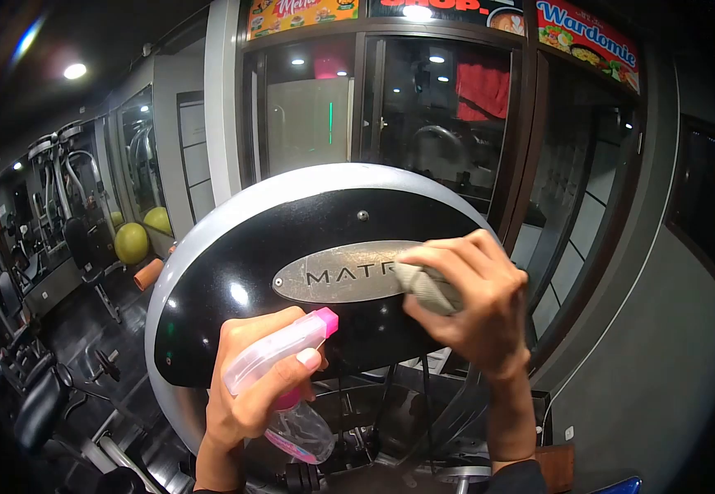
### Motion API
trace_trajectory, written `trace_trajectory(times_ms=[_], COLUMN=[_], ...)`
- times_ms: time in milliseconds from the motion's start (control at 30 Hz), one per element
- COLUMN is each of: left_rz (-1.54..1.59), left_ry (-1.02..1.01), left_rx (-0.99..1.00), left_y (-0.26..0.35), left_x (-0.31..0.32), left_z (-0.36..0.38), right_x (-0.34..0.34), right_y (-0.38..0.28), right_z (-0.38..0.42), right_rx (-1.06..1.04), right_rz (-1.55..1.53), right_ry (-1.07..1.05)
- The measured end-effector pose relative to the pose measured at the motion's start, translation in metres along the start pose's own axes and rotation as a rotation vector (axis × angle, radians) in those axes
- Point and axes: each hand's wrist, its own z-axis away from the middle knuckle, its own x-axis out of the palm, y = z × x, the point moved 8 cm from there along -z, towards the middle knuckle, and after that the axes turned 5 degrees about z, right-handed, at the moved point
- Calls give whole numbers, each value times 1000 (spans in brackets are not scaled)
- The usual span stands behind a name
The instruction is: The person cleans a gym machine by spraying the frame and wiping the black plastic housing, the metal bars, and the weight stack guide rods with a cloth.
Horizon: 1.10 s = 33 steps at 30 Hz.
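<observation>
My left hand [246, 387] is wrapped round a clear spray bottle [279, 350] with a pink nozzle, its tip tilted up and to the right. Bunched in my right hand [485, 300] is a grey-green cloth [429, 288], pressed against the right part of an oval metal nameplate [333, 276]. The letters "MATR" show on the plate; the cloth and hand cover the rest. The plate is fixed to a glossy black panel [217, 247] with a rounded silver rim [308, 177], part of a gym machine. The spray bottle is in front of the panel's lower edge.
Glass doors [440, 123] in dark frames stand behind the machine, under bright food signs [588, 41]. At the left are gym machines [65, 177], yellow-green exercise balls [132, 243] and a dark tiled floor [131, 321]. A grey wall [646, 354] runs along the right.
</observation>
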Motion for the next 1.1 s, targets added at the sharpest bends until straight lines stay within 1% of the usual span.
trace_trajectory(times_ms=[33,133,167,233,300,333,433,467,500,567,633,700,767,833,900,967,1033,1100], left_rz=[0,-32,-51,-77,-122,-127,-143,-139,-145,-37,-15,10,-2,-13,42,19,-2,-7], left_ry=[1,-6,23,56,37,44,-7,-8,-3,-4,-36,-58,-64,-70,-50,-43,-31,-68], left_rx=[4,21,8,3,151,155,242,198,201,115,100,46,64,87,48,57,61,51], left_y=[1,9,13,16,30,32,44,43,44,37,36,32,31,32,28,30,29,25], left_x=[1,5,5,2,-1,-3,-4,-4,-4,-5,-4,-3,-5,-7,-8,-9,-10,-10], left_z=[0,-1,1,1,0,-2,-17,-21,-22,-28,-32,-35,-38,-41,-43,-43,-45,-47], right_x=[3,14,15,9,7,4,4,6,10,20,27,27,24,16,13,17,25,35], right_y=[-7,-38,-42,-32,-9,2,20,18,11,-5,-21,-18,-1,22,41,41,27,10], right_z=[-6,-16,-16,-14,-11,-12,-17,-22,-28,-39,-47,-49,-47,-46,-45,-52,-63,-78], right_rx=[-4,-117,-142,-148,-100,-68,-22,-25,-40,-83,-155,-153,-159,-110,-58,-69,-126,-220], right_rz=[-12,-56,-57,-88,-127,-91,-50,-54,-63,-100,-125,-105,-178,-122,-47,-66,-112,-165], right_ry=[26,50,56,66,-30,-45,7,12,17,36,28,7,-74,-98,-79,-63,-17,24])
